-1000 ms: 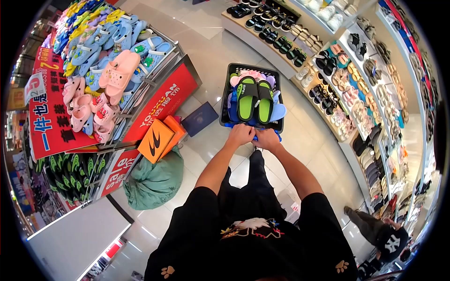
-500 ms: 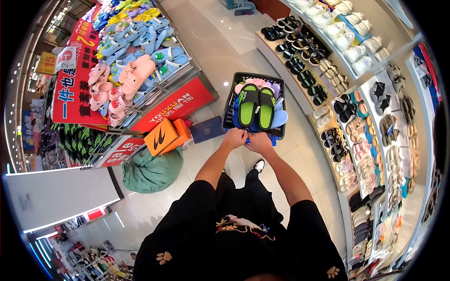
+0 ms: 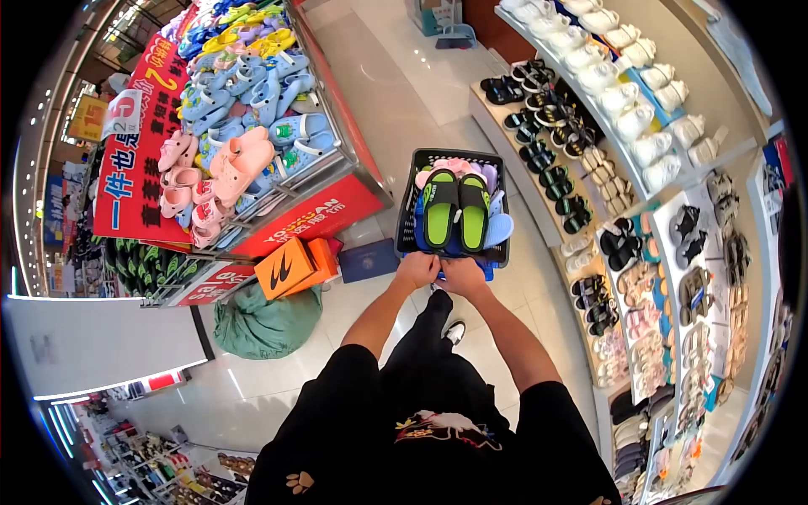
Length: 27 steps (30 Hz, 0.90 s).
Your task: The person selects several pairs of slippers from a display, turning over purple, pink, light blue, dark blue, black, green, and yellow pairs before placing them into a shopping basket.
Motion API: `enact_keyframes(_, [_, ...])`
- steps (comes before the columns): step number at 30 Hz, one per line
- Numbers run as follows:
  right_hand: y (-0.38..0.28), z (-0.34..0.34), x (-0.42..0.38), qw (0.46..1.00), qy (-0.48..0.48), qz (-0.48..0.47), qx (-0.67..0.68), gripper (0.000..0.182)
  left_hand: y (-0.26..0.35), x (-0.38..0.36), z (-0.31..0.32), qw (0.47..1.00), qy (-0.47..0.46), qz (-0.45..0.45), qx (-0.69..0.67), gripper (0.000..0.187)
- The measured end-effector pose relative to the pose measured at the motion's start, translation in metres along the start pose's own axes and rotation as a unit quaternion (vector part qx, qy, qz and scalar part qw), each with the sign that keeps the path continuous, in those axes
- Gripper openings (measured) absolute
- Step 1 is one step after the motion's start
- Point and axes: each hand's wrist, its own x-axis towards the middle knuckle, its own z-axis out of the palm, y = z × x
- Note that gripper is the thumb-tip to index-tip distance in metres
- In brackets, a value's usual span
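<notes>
Side by side, my left hand [image 3: 418, 269] and my right hand [image 3: 461, 274] are closed at the near end of a black shopping basket [image 3: 406, 229]. Exactly which part my fingers wrap is hidden. A blue piece [image 3: 486, 268] shows beside my right hand. On top in the basket lie two slide sandals, a left one [image 3: 438, 225] and a right one [image 3: 474, 227], black with lime-green footbeds. Under and around them are pink shoes [image 3: 455, 165], a purple one [image 3: 490, 177] and a light-blue shoe [image 3: 500, 229].
To the left stands a display bin heaped with clogs [image 3: 265, 93], with a red sign [image 3: 126, 194]. Beside it are an orange shoebox [image 3: 284, 268], a dark blue box [image 3: 368, 260] and a green sack [image 3: 268, 324]. Shoe shelves [image 3: 581, 252] curve along the right. Tiled floor [image 3: 404, 84] runs ahead.
My legs have shifted in a step, and the visible white shoe sits lower in view. Both hands keep their hold; the basket appears slightly lower in view, and the shelves have shifted slightly.
</notes>
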Motion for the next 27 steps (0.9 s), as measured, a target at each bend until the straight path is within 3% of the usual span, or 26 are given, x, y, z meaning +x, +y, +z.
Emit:
enact_keyframes(6, [0.025,-0.030,0.035,0.996,-0.086,0.022,-0.025,0.040,0.000,0.042,-0.004,1.000,0.000,-0.018,-0.018,0.033])
enact_keyframes(8, [0.039,-0.037,0.045,1.000,-0.026,-0.002,-0.012,0.040,-0.001,0.058,-0.004,0.999,0.000,-0.027,-0.020,0.033])
enact_keyframes(10, [0.047,-0.044,0.059,0.995,-0.087,0.016,-0.052,0.041,-0.005,0.073,-0.006,0.999,0.019,-0.023,-0.022,0.033])
enact_keyframes(27, [0.123,-0.076,0.155,0.991,-0.118,-0.034,-0.051,0.039,-0.016,0.178,-0.033,0.994,0.034,-0.078,-0.075,0.034])
